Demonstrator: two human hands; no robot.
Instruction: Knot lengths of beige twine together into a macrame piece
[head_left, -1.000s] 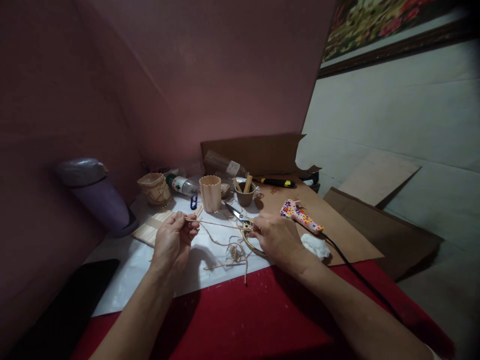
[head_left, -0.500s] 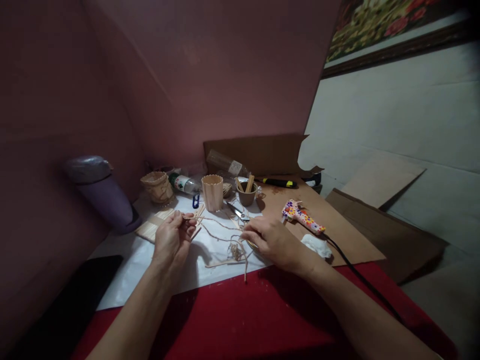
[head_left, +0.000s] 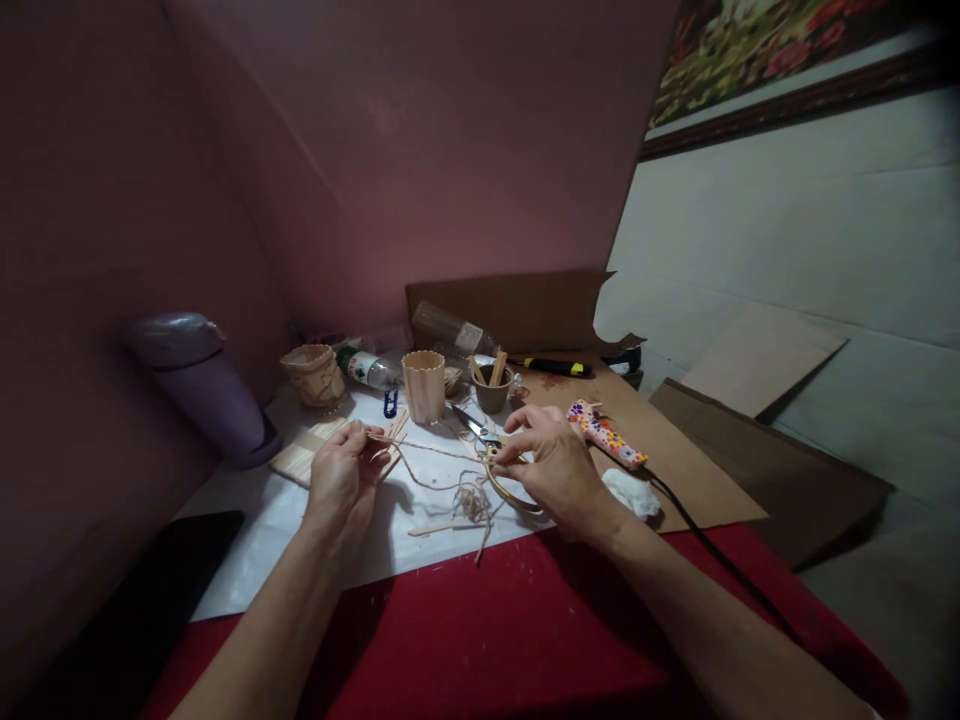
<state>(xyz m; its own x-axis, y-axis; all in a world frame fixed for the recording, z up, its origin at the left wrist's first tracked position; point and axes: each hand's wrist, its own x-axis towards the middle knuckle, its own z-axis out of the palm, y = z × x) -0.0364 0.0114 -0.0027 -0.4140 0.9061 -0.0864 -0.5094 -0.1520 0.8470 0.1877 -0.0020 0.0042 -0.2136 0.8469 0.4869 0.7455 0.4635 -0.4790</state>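
My left hand (head_left: 346,468) is closed on one end of a thin twine (head_left: 439,449), left of centre over the white sheet. The strand runs nearly straight to my right hand (head_left: 546,460), whose thumb and index finger pinch it while the other fingers are raised. A second, slack length of the twine hangs below, near a loose tangle (head_left: 472,502) on the sheet. Scissors (head_left: 480,430) with gold handles lie open-bladed beside and partly under my right hand. A scalloped wooden-stick cup (head_left: 424,388) stands upright behind the twine.
A decorated cup (head_left: 313,377), plastic bottles, a small pot (head_left: 493,392) with sticks and a yellow-black cutter (head_left: 556,367) are at the back. A patterned glue gun (head_left: 609,437) and its cord lie right, by white cloth (head_left: 632,492). A purple tumbler (head_left: 214,395) is left.
The twine between my hands has been pulled straighter. My right hand has lifted its outer fingers and shifted slightly, uncovering more of the scissors' handles. My left hand is nearly unmoved.
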